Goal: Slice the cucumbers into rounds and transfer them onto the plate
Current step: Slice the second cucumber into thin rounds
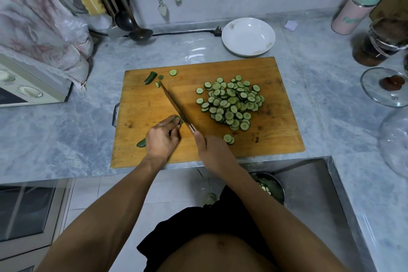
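On the wooden cutting board [276, 134], my left hand [162, 138] grips a cucumber [141, 143]; its cut end [178, 120] shows at my fingertips and its tail pokes out behind my palm. My right hand [209, 150] holds the knife [174, 105], whose blade lies against the cut end and points toward the board's far left. A heap of cucumber rounds [231, 101] covers the board's right half. Two rounds [229, 138] lie beside my right hand. The white plate [248, 36] stands behind the board with no slices in it.
A cucumber end piece [150, 77] and loose rounds [173, 72] lie at the board's far left corner. A steel sink [309, 194] with a bowl [270, 186] is at the front right. Glass lids [385, 87], a jar [377, 42] and a flask [355, 10] crowd the right; an appliance [28, 81] is left.
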Action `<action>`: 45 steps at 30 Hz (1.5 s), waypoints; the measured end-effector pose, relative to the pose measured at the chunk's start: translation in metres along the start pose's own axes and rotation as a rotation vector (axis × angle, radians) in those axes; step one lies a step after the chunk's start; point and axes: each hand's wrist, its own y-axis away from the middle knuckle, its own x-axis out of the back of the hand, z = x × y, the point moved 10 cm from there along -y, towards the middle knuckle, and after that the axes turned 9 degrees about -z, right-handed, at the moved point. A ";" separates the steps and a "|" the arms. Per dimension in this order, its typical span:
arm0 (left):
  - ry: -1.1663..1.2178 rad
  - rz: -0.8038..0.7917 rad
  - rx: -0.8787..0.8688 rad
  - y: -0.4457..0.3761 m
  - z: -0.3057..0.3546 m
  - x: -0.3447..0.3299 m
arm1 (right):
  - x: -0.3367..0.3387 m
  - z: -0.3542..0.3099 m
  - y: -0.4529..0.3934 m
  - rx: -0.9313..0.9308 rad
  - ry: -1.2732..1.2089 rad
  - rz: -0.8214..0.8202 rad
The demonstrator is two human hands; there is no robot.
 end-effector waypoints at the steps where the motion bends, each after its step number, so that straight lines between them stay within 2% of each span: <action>1: -0.022 0.017 -0.002 0.002 0.003 0.001 | 0.003 0.003 0.001 -0.015 0.000 0.013; 6: -0.068 0.022 -0.024 0.007 0.002 0.002 | 0.021 0.018 0.010 -0.060 -0.003 0.022; 12: -0.036 0.011 -0.058 0.002 0.003 0.006 | 0.013 0.008 0.026 0.021 0.043 -0.027; 24: 0.022 0.017 -0.005 0.002 -0.003 0.003 | 0.014 -0.008 0.043 0.040 0.000 -0.030; 33: 0.031 -0.003 -0.054 0.001 -0.004 0.001 | 0.014 -0.003 0.024 0.013 -0.066 -0.115; 38: 0.023 -0.007 -0.071 0.000 -0.003 0.002 | 0.002 -0.005 0.000 -0.018 0.009 -0.145; 45: 0.017 0.034 -0.051 0.001 -0.002 0.006 | -0.004 -0.008 0.003 0.013 0.029 -0.051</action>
